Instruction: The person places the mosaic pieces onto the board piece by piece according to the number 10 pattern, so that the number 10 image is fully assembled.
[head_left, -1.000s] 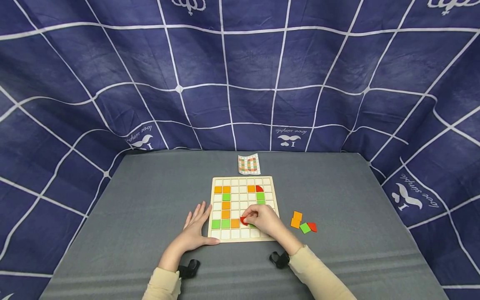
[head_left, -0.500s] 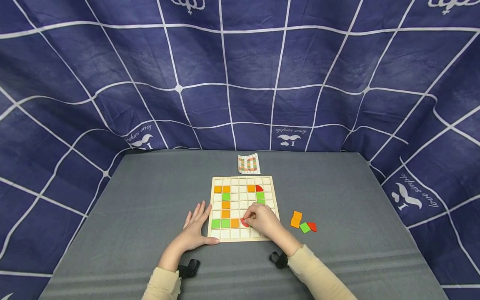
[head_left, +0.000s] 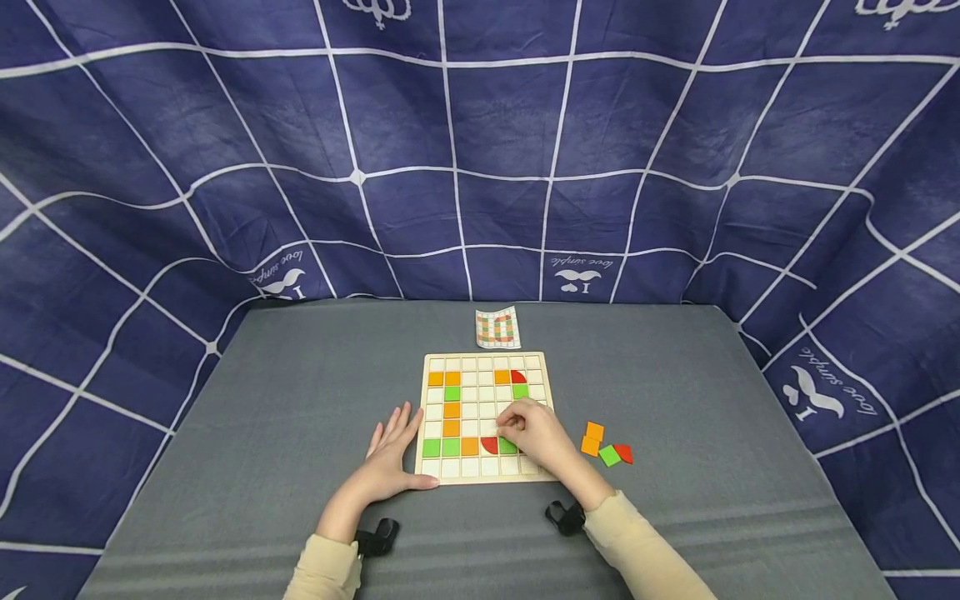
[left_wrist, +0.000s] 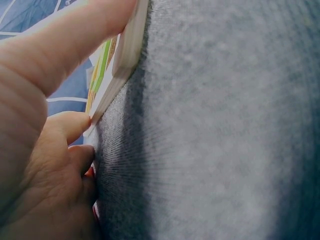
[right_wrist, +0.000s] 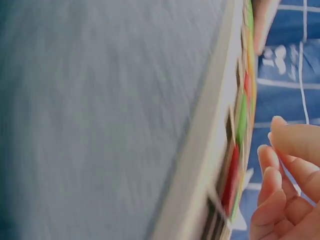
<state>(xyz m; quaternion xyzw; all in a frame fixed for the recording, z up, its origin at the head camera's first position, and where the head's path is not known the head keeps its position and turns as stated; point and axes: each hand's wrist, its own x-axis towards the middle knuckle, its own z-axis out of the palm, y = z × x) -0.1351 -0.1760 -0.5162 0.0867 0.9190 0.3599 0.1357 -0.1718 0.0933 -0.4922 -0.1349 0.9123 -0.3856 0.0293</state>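
My left hand [head_left: 390,462] lies at the left edge of a wooden grid board [head_left: 477,410], fingers spread and thumb at the near left corner. In the left wrist view, thumb and fingertips touch the board's side. A red quarter-round tile [head_left: 489,445] sits in the second row from the near edge, between an orange square tile [head_left: 469,447] and a green square tile [head_left: 507,446]. Just above the green one hovers my right hand [head_left: 534,432], fingers loosely bent, nothing between thumb and fingertips [right_wrist: 278,121]. It hides part of the board's right side.
Loose tiles lie right of the board: two orange squares [head_left: 591,446], a green square [head_left: 610,455] and a red quarter-round [head_left: 623,453]. A printed pattern card [head_left: 498,327] lies behind the board. Other orange, green and red tiles fill some cells. A blue curtain [head_left: 495,208] hangs behind the grey table [head_left: 337,358].
My right hand has let go of the red quarter-round tile, which lies in its cell, and has lifted slightly up and to the right. The left hand stays put.
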